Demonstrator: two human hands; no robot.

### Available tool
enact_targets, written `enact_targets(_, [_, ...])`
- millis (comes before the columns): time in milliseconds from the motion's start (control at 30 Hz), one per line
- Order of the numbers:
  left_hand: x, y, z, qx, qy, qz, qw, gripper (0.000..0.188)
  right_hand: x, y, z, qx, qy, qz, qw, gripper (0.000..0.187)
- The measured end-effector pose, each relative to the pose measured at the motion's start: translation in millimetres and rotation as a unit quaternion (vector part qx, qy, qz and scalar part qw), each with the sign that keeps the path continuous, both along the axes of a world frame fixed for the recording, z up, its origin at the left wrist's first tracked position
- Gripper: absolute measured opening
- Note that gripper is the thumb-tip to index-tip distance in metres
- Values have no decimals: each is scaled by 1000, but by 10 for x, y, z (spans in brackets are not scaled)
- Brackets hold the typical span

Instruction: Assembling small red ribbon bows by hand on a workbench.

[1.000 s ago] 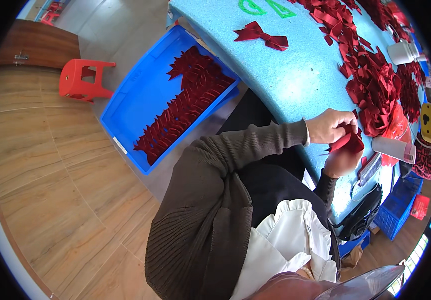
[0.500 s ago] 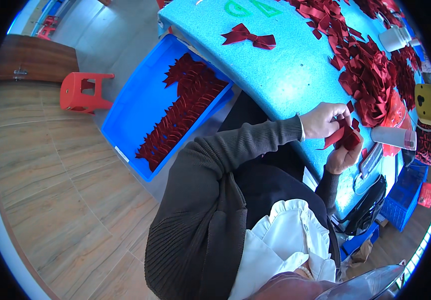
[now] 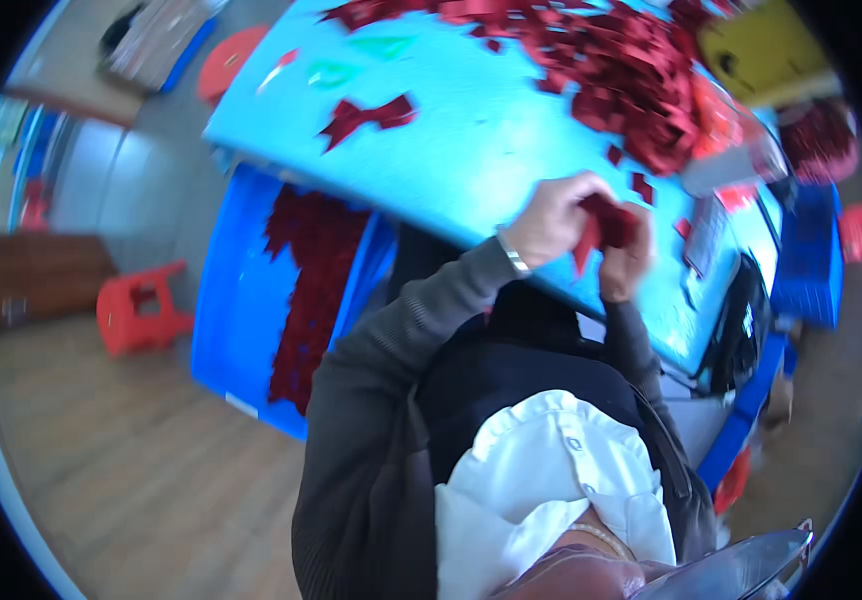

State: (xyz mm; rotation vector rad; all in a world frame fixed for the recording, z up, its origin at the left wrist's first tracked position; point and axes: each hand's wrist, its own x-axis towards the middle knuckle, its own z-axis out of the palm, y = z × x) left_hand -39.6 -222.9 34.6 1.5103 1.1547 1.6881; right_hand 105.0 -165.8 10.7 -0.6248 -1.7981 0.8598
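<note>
Both hands meet above the near edge of the light blue table [image 3: 471, 150], closed around a dark red ribbon piece [image 3: 606, 222]. My left hand [image 3: 549, 222] grips it from the left, with a band at the wrist. From the right, my right hand [image 3: 628, 260] pinches the same ribbon; motion blurs the fingers. One ribbon tail hangs down between the hands, and its exact fold is partly hidden. A finished dark red bow [image 3: 369, 118] lies apart on the table, to the left. Beyond my hands spreads a large heap of dark red ribbon pieces [image 3: 641, 95].
Left of the table stands a blue bin [image 3: 229, 300] holding rows of dark red bows [image 3: 313, 290]. A red stool [image 3: 136, 310] is further left. On the right are a white cup [image 3: 731, 168], a phone [image 3: 703, 235], a black bag [image 3: 736, 325] and a yellow object [image 3: 766, 52].
The whole view has swung round, so the table and bin appear shifted and turned. Both hands still hold the ribbon piece, now more wrapped within the fingers.
</note>
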Motion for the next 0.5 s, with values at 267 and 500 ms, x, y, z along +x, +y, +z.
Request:
enact_targets(267, [747,983,470,-184,-287,-45,939,35,650,1156,458,57,-27,44,997,28])
enact_targets(500, [1729,2278,860,-205,-137,-100,964,33,1717,2227,905,111,-49,-24,992,26])
